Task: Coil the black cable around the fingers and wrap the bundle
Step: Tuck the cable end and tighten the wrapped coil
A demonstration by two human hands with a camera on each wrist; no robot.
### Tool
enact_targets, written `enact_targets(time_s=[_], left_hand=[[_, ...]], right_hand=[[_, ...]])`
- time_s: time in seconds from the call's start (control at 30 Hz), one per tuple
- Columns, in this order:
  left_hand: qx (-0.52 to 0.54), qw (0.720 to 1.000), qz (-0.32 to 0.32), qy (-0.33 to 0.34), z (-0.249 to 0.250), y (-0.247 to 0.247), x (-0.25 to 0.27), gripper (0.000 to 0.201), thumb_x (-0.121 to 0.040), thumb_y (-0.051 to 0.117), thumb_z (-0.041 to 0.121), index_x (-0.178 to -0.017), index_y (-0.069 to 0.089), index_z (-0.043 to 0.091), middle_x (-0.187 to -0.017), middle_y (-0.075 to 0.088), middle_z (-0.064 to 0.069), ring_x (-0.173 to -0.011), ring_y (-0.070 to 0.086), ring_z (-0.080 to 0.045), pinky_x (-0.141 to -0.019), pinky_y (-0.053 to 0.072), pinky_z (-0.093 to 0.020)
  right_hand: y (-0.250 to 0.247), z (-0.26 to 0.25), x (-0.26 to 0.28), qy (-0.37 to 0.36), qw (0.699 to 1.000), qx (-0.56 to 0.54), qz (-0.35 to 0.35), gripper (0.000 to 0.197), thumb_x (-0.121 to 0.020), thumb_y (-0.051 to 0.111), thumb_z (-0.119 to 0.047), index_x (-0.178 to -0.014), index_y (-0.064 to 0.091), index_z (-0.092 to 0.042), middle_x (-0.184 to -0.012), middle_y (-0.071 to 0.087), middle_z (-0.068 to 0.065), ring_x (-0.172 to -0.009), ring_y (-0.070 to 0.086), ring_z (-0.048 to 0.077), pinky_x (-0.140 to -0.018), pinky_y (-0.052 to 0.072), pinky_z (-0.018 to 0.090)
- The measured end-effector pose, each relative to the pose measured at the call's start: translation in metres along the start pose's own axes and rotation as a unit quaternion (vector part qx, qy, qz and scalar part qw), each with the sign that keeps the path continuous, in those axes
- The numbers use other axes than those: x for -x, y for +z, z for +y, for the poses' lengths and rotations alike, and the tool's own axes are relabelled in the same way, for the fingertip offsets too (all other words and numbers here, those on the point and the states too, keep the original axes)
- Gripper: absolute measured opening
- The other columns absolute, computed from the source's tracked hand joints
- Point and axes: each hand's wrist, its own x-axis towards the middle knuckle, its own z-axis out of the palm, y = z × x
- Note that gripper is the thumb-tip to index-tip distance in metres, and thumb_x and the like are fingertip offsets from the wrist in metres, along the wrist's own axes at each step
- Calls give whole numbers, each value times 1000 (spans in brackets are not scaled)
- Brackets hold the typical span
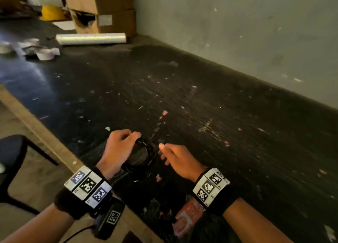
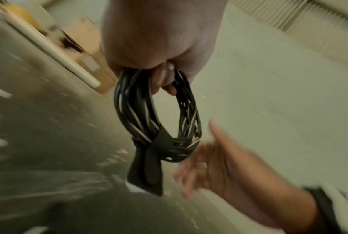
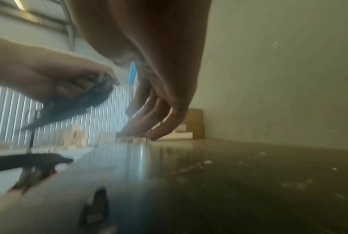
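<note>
The black cable (image 1: 149, 152) is a coiled bundle of several loops, hanging from my left hand (image 1: 120, 147), whose fingers curl round its top. In the left wrist view the coil (image 2: 129, 110) hangs below the fist (image 2: 161, 39), and a black strap (image 2: 149, 166) is wrapped round its lower end with a tail hanging down. My right hand (image 1: 175, 156) is just right of the coil with relaxed, loosely bent fingers and holds nothing. The right wrist view shows its fingers (image 3: 149, 120) spread above the table and the blurred bundle (image 3: 73, 104) at left.
The dark table top (image 1: 201, 105) is strewn with small scraps. A roll of clear film (image 1: 91, 38), cardboard boxes (image 1: 102, 10) and white tape rolls (image 1: 43, 55) lie at the far left. A grey wall (image 1: 237, 32) runs along the right. A black stool (image 1: 12, 151) stands left of the table edge.
</note>
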Motion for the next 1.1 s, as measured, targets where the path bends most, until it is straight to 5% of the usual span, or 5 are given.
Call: enact_targets(time_s=[0.13,0.4,0.53,0.83,1.1], left_hand=[[4,999,35,-7,-24,-47,-27,25,-86,63,16,-68,61,-1,-48,45,-7,-34,50,-10,-47,35,-24],[-12,997,-75,-7,-40,-69,-56,24,-94,56,19,-78,64,3,-34,46,7,-30,39,-3,-37,26,-20],[-23,986,-161,-41,-44,-58,-69,38,-98,44,38,-82,62,8,-58,51,-3,-34,36,-5,-36,24,-21],[-138,904,-402,47,-43,8,-70,41,-92,51,47,-75,59,10,-60,47,2,-58,50,-11,-62,38,-31],[-96,861,-446,224,-10,57,-42,31,-97,51,22,-71,56,4,-63,51,1,-57,47,-2,-63,39,-31]], right_hand=[[31,21,-26,13,990,123,-65,26,-92,54,-36,-96,67,-13,-95,70,7,-88,66,22,-82,53,41],[82,11,-46,13,952,276,-129,32,-90,57,-25,-120,57,-13,-123,55,9,-108,59,31,-88,47,41],[89,7,-44,49,950,287,-114,23,-93,46,-17,-109,59,-7,-115,58,13,-101,61,36,-84,49,44],[43,4,-13,70,980,62,177,16,-83,61,-6,-92,73,-11,-87,69,6,-79,64,13,-74,49,22],[22,-5,27,19,945,26,326,19,-83,62,-4,-96,71,-15,-88,71,0,-80,65,3,-75,50,15]])
